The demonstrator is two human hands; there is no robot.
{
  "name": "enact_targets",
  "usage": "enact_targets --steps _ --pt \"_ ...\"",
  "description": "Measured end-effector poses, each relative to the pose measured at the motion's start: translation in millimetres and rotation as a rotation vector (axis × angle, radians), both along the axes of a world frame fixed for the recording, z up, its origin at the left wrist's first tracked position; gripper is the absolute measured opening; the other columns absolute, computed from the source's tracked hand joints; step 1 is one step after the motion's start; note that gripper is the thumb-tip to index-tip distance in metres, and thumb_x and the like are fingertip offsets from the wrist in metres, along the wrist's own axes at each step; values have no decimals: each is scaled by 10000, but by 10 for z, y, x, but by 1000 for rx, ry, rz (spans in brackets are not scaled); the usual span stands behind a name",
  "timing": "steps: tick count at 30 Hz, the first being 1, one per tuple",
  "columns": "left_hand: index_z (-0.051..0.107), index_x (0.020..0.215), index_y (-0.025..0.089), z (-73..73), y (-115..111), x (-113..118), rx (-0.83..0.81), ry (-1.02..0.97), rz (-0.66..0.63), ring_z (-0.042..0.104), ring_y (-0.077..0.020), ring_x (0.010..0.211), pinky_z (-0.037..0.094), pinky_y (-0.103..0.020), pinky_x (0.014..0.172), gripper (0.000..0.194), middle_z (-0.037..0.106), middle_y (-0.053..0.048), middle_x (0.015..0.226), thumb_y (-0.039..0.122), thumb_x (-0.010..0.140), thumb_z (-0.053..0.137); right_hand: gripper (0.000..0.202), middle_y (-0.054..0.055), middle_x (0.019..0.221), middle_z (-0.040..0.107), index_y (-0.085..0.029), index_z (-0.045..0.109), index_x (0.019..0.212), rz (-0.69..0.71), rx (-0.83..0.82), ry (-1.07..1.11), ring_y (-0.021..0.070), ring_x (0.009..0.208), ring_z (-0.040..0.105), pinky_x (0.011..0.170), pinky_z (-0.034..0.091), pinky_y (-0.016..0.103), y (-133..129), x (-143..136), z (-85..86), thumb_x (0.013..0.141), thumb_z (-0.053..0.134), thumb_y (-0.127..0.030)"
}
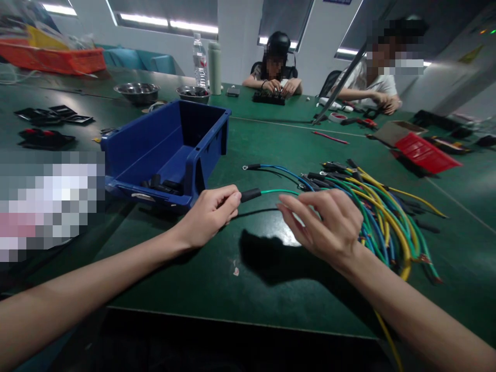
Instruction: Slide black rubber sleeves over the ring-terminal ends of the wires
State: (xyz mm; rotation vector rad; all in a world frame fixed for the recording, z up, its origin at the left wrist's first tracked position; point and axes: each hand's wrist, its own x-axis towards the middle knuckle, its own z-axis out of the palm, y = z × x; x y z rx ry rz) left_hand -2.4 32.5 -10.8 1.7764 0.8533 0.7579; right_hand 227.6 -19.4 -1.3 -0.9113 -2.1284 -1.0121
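Wire, green (pixel 279 192), w/ black sleeve (pixel 250 195) at one end: long axis runs left–right over table (pixel 217 268), sleeved end pointing left, other end running into wire bundle (pixel 372 206) at right.
L hand (pixel 209 214): fingers pinched on sleeved end, held just above table.
R hand (pixel 325 225): fingers loosely spread, nothing clearly gripped; over the green wire near the bundle, contact can't tell.
Bundle: yellow, green, blue wires, black-sleeved ends fanned toward left; one blue wire w/ ring terminal (pixel 245 167) lies apart, terminal pointing left.
Blue bin (pixel 170 150): open front facing the person, just left of L hand; few small black parts (pixel 163 184) on its floor.
2 steel bowls (pixel 137 92) behind bin; contents not legible.
Water bottle (pixel 199 61) + pale flask (pixel 214 67) upright, far side.
Red box (pixel 424 152) at right, well apart.
2 other people seated far side, hands on own work.
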Motion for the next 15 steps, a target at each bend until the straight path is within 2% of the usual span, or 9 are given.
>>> enact_targets --steps 1,3,5,8,10,12,13,14,15 --pt "389 684 186 -10 5 -3 -27 -21 16 349 -52 463 281 -192 450 387 397 65 557 409 999 417 101 5 694 581 -158 636 860 15 7 -46 107 635 452 614 368 260 -31 17 8 828 714 -213" --pt "384 698 189 -27 12 -9 -53 -53 38 336 -52 460 277 -188 445 371 387 68 560 409 994 422 290 -34 543 456 -176 489 633 -30 -3 -91 84 532 384 544 311 254 -79 62 18 842 683 -232" --pt "380 702 190 -36 16 -10 -47 -68 42 330 -54 469 279 -186 446 365 381 66 566 410 990 424 397 -50 486 393 -176 390 562 -168 15 -91 67 476 365 516 290 246 -130 132 33 837 673 -219" --pt "372 701 191 -40 23 -7 -29 -68 45 349 -58 484 288 -185 450 363 383 60 579 410 988 421 371 -49 478 431 -176 418 582 -461 35 -102 69 445 410 470 247 242 -339 268 86 856 657 -250" --pt "372 703 192 -41 30 -7 -18 -68 53 359 -59 488 294 -185 452 360 386 58 587 407 987 421 385 -25 479 442 -188 431 608 -746 -12 -116 105 412 404 438 183 247 -623 340 111 907 602 -359" --pt "372 705 191 -44 39 -11 -11 -65 51 348 -57 488 293 -184 452 361 377 61 587 408 990 423 445 5 491 448 -200 442 641 -1012 -149 -135 147 371 386 417 151 239 -970 367 85 941 496 -525" --pt "374 705 190 -48 42 -15 -10 -60 47 342 -56 487 291 -183 452 364 372 62 585 409 992 423 473 7 499 449 -199 446 659 -1028 -253 -153 156 351 399 400 158 236 -1135 366 46 961 422 -563" --pt "377 706 189 -53 45 -19 -9 -51 40 338 -56 488 290 -183 453 366 371 62 585 409 994 423 472 7 524 468 -192 461 684 -965 -332 -169 160 360 449 388 191 234 -1276 360 -6 994 350 -530" --pt "381 706 188 -59 47 -23 -8 -43 34 339 -56 490 290 -184 454 368 373 61 586 410 995 425 438 15 568 510 -189 482 711 -959 -346 -166 172 394 506 374 204 239 -1386 354 -67 1014 319 -460"
